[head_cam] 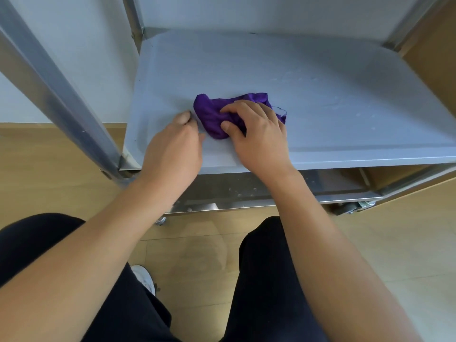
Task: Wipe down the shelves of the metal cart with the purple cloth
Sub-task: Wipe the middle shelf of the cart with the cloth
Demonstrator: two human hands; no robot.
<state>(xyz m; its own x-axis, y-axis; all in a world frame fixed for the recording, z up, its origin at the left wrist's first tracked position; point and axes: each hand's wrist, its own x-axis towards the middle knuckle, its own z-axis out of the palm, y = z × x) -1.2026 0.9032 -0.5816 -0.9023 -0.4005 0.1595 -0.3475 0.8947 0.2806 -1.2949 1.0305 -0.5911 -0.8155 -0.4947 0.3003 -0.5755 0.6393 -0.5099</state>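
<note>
Item: purple cloth (pixel 212 117), bunched, on our metal cart's (pixel 74 107) grey shelf (pixel 320 82), towards its front edge, left of centre. Our right grip (pixel 256 134) is clamped on it, thumb and fingers curled into the folds. Our left grip (pixel 172 144) rests just beside it, fingers curled together, holding nothing. Lower shelf (pixel 246 191): water droplets.
</note>
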